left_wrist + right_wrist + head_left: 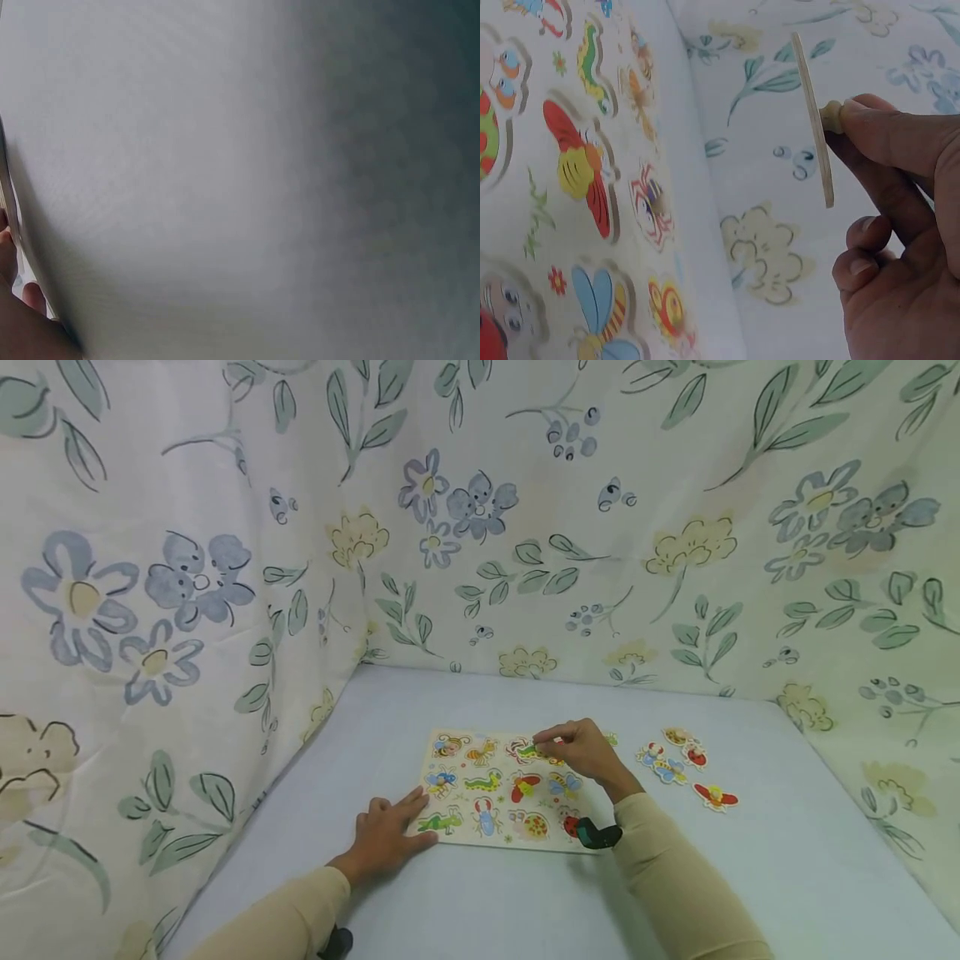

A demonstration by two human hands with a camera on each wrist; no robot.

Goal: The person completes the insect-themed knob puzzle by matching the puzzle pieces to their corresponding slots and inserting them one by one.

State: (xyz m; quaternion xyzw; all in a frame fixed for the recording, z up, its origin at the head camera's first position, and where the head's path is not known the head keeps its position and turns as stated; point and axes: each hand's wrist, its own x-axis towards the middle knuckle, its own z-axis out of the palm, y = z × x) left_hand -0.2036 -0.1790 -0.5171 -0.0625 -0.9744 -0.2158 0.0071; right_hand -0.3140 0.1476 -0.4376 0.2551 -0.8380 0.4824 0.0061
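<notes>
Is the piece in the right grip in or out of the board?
Out. In the right wrist view, the piece is apart from the board, its knob pinched by the right grip.

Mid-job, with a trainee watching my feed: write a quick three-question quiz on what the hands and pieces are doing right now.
1. True or false: the left hand is at the left edge of the board.
2. In the right wrist view, what part of the held piece does the right hand pinch?
3. Fill in: the loose pieces lie to the ___ of the board.

Key: 1. True. 2. Its knob. 3. Right.
</notes>
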